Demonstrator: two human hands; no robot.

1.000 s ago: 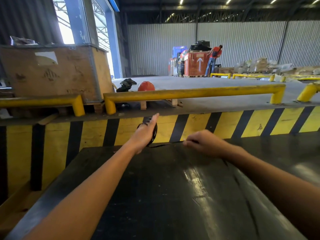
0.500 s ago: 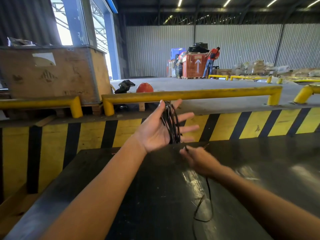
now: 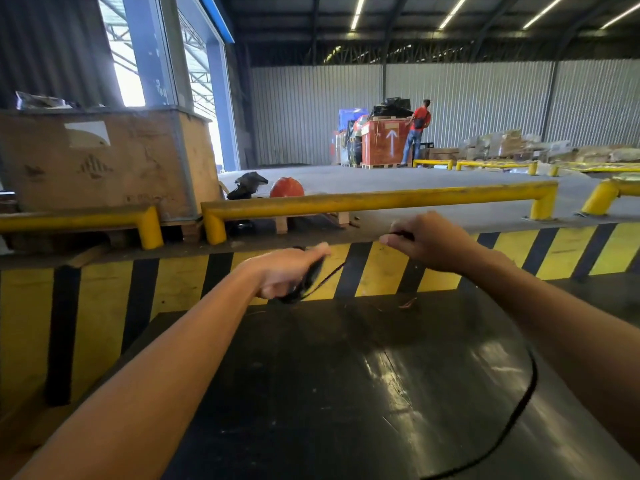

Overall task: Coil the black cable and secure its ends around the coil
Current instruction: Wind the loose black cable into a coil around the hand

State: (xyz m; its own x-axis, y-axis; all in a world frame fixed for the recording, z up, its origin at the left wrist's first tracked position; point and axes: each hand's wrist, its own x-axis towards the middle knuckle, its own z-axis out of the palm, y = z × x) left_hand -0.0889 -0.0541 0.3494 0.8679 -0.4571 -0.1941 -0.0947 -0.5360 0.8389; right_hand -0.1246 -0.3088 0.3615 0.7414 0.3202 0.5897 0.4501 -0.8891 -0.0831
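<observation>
My left hand (image 3: 289, 271) is closed around a small coil of black cable (image 3: 306, 287), held above the far edge of the black table (image 3: 329, 393). A taut strand runs up and right from the coil toward my right hand (image 3: 427, 242), which pinches the cable higher up, in front of the striped wall. The loose tail of the cable (image 3: 519, 407) curves across the table under my right forearm and runs off the bottom of the view. Most of the coil is hidden inside my left fist.
A yellow and black striped wall (image 3: 384, 271) stands right behind the table. Yellow guard rails (image 3: 363, 200) run along the raised floor above it. A wooden crate (image 3: 104, 161) sits at the left, an orange helmet (image 3: 286, 188) beside it. A person (image 3: 417, 131) stands far back by a red crate.
My left hand has turned from palm-up with fingers spread to a closed fist on the coil and dropped lower. My right hand has risen and moved right, pulling the strand taut.
</observation>
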